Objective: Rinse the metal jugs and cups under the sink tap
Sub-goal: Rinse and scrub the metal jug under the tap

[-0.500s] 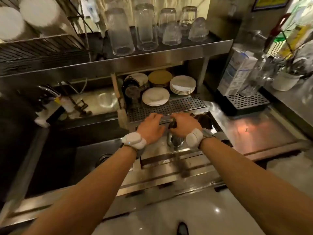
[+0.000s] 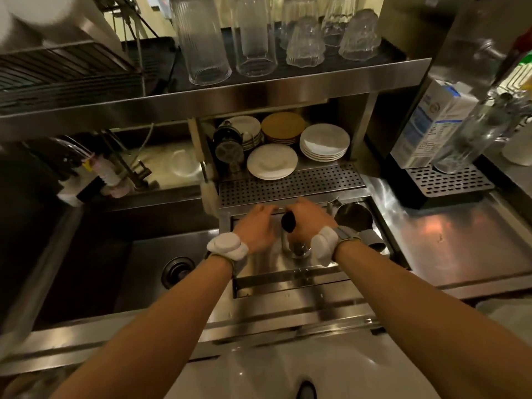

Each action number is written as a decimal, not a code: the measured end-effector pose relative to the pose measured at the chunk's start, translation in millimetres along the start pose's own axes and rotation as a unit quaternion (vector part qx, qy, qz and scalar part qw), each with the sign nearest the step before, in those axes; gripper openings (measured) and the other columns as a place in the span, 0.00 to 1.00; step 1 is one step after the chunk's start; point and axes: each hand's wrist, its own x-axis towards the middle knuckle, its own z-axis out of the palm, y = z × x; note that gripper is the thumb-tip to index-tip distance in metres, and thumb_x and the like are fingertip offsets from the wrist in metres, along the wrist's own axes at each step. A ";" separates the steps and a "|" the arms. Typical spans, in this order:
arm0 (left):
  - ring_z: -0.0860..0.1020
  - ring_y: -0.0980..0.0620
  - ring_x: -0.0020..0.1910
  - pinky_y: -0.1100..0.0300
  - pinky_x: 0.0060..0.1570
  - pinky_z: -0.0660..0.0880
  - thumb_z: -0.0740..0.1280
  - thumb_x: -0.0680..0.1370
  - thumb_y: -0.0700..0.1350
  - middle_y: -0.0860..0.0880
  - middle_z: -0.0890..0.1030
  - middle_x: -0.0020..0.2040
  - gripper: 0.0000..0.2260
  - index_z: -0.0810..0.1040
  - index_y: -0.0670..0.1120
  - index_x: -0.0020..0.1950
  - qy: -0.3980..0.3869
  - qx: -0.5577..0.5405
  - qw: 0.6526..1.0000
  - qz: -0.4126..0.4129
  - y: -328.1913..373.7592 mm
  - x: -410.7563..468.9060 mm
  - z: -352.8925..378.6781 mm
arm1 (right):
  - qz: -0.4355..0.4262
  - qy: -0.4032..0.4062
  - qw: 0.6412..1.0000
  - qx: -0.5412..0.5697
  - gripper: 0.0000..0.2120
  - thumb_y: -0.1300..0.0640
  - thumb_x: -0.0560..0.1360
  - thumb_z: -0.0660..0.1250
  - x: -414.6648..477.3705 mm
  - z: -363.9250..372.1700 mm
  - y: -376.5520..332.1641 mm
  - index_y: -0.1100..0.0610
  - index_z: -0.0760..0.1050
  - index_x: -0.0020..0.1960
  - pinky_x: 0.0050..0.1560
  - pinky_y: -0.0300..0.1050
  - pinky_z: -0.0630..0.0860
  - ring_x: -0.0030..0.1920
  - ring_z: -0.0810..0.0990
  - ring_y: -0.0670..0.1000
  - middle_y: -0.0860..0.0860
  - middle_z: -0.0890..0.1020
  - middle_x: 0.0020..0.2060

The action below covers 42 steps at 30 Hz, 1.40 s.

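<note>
My right hand (image 2: pixel 309 223) is shut on a small metal cup (image 2: pixel 300 250) by its black handle (image 2: pixel 288 222). It holds the cup low over the recessed steel rinse tray (image 2: pixel 259 272), and the hand hides most of the cup. My left hand (image 2: pixel 254 227) lies just left of it, fingers spread flat on the tray's back rim and holding nothing. A metal jug (image 2: pixel 354 216) stands upright in the tray to the right of my right hand. A second metal cup (image 2: pixel 372 241) lies beside the jug. No running water is visible.
A deep sink (image 2: pixel 138 254) with a drain (image 2: pixel 177 272) lies to the left, with a tap (image 2: pixel 72 151) behind it. A perforated drip grate (image 2: pixel 290 184) and stacked plates (image 2: pixel 324 142) sit behind the tray. Upturned glasses (image 2: pixel 253 36) fill the shelf above. A milk carton (image 2: pixel 429 125) and a glass bottle (image 2: pixel 466 139) stand at right.
Both hands stay in nearly the same place over the tray. The right hand's grip on the black handle is the same.
</note>
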 end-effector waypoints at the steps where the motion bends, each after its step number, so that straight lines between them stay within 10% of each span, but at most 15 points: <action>1: 0.69 0.43 0.69 0.49 0.68 0.67 0.62 0.77 0.40 0.43 0.67 0.71 0.25 0.62 0.48 0.74 0.004 -0.016 1.000 -0.006 -4.3 -1.4 -3.8 | -0.016 0.001 1.000 0.011 0.27 0.57 0.65 0.74 3.3 -3.0 -6.2 0.54 0.73 0.63 0.56 0.51 0.75 0.56 0.76 0.57 0.55 0.74 0.56; 18: 0.73 0.43 0.66 0.58 0.63 0.67 0.62 0.78 0.38 0.41 0.75 0.67 0.19 0.68 0.42 0.70 0.011 -0.017 0.997 -0.076 -208.5 -65.5 -101.0 | -0.112 -0.070 0.987 0.090 0.49 0.61 0.61 0.78 80.4 53.8 -230.0 0.59 0.56 0.76 0.67 0.43 0.67 0.69 0.69 0.55 0.57 0.69 0.69; 33: 0.78 0.44 0.59 0.53 0.58 0.75 0.68 0.73 0.39 0.44 0.80 0.58 0.13 0.76 0.44 0.57 -0.036 -0.057 0.988 -0.137 -347.6 -58.4 -124.2 | -0.009 -0.068 0.975 0.212 0.37 0.55 0.59 0.79 148.3 124.8 -297.1 0.52 0.67 0.64 0.54 0.44 0.76 0.55 0.78 0.51 0.50 0.79 0.55; 42: 0.72 0.39 0.63 0.49 0.63 0.71 0.62 0.75 0.38 0.39 0.71 0.66 0.22 0.68 0.45 0.69 0.260 -0.007 0.960 -0.107 -366.0 -21.9 -193.8 | 0.047 -0.008 0.961 0.273 0.39 0.59 0.60 0.80 181.4 120.2 -286.2 0.55 0.65 0.67 0.56 0.39 0.71 0.61 0.76 0.54 0.54 0.77 0.60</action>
